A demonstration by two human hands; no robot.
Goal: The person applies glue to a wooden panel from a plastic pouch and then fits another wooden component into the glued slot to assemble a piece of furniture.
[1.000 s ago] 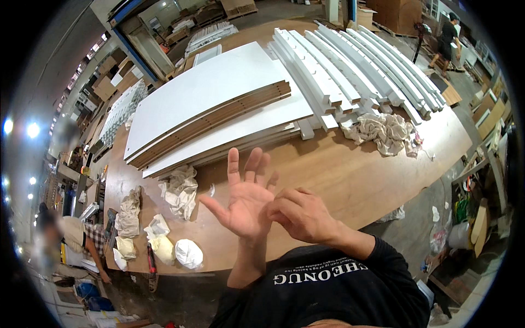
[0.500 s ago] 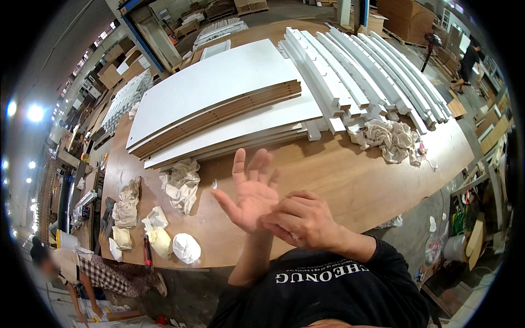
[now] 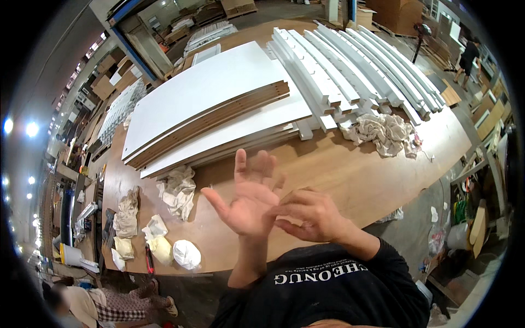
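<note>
Palm up and fingers spread, my left hand (image 3: 249, 203) is raised over the near part of the brown table (image 3: 350, 188). Nothing lies in its palm. My right hand (image 3: 313, 214) is beside it, its bent fingertips at the little-finger edge of the left palm. A gap shows between the right thumb and fingers, and I see nothing held there. Beyond my hands is a stack of white panels (image 3: 208, 82) with brown edges. A crumpled cream cloth (image 3: 178, 191) lies left of my left hand, against the stack.
Long white rails (image 3: 350, 71) lie side by side at the back right, with a rumpled cloth (image 3: 380, 134) before them. White and yellowish wrapped lumps (image 3: 187, 255), a red-and-black tool (image 3: 149, 259) and another cloth (image 3: 127, 213) sit at the left. A person (image 3: 109, 303) bends over at lower left.
My right thumb and fingers have parted slightly at the left palm's edge. My left thumb has swung outward a little. The person at lower left has shifted, and the whole view has tilted slightly.
</note>
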